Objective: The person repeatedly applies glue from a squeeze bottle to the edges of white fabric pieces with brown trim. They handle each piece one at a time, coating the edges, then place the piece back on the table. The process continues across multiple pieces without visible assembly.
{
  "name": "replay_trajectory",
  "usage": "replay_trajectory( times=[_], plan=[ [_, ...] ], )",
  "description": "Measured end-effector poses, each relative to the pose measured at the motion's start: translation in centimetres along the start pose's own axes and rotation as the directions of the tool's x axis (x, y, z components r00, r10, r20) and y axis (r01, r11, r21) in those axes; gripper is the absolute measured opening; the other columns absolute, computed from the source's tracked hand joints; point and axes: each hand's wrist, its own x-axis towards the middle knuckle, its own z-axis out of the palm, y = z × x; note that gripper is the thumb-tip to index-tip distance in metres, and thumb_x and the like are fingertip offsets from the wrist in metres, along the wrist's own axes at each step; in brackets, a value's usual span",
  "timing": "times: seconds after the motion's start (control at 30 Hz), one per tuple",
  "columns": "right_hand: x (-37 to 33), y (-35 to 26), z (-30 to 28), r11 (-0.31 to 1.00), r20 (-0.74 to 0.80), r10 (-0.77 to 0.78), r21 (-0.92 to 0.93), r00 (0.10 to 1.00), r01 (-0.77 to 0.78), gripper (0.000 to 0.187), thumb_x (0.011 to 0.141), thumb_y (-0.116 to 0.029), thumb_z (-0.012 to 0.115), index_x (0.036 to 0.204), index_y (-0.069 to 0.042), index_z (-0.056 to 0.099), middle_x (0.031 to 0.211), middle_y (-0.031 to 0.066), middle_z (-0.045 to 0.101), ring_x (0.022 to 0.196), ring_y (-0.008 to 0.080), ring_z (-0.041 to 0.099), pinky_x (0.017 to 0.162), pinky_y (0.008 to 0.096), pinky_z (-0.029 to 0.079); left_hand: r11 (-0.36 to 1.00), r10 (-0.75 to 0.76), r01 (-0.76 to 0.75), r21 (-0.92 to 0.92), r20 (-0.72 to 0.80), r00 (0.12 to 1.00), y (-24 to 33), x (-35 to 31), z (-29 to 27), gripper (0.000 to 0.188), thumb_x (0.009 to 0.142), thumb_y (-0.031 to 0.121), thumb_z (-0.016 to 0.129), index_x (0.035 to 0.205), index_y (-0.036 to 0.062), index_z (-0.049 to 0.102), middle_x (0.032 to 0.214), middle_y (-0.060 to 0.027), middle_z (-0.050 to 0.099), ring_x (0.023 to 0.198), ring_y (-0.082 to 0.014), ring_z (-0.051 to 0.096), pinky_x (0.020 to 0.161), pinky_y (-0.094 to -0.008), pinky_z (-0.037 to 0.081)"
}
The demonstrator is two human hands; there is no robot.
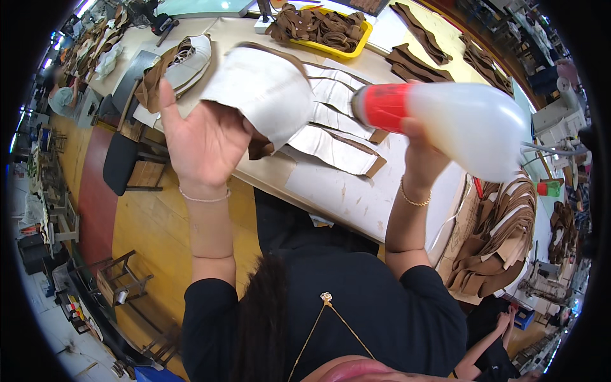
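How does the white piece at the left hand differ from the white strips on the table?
The piece is raised and curved at the left hand, while the strips lie spread on the table. The piece looks broad, whereas each strip is long and narrow. Both show white faces with brown along the edges.

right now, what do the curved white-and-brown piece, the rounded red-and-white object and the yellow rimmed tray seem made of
Curved white-and-brown piece: perhaps leather or coated fabric; matte white face, thin brown edge. Rounded red-and-white object: likely plastic; glossy highlights, though blurred. Yellow rimmed tray: likely smooth moulded plastic, evenly coloured.
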Motion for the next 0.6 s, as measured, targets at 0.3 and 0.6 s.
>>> replay_trajectory(
  times=[0.3, 0.6],
  plan=[
    [-0.9, -2.1, 3.0, 0.984, 0.32, 0.024, 0.161, 0.947, -0.08, 0.042, 0.07, -0.021, 0.075, 0.105, -0.006, 0.057, 0.106, 0.0064, 0.058, 0.094, 0.0197, 0.056, 0.083, 0.0321, 0.046, 0.954, 0.176, -0.145, 0.261, -0.097, 0.98, -4.7, -2.3, -2.7, 0.096, 0.077, 0.072, 0.027, 0.136, -0.0026, 0.016, 0.141, -0.0158, 0.023, 0.13, -0.0291, 0.022, 0.106, -0.0434, 0.018],
    [-1.0, 1.1, 4.4, 0.987, 0.251, 0.133, 0.053, 0.959, -0.15, 0.03, 0.074, -0.013, 0.07, 0.102, -0.005, 0.06, 0.1, 0.0092, 0.062, 0.09, 0.0195, 0.059, 0.08, 0.033, 0.048, 0.81, 0.246, -0.233, 0.539, 0.048, 0.968, -6.4, -3.5, -5.5, 0.094, 0.079, 0.072, 0.024, 0.136, -0.0021, 0.015, 0.139, -0.0152, 0.026, 0.129, -0.0293, 0.026, 0.105, -0.0435, 0.02]
  ],
)
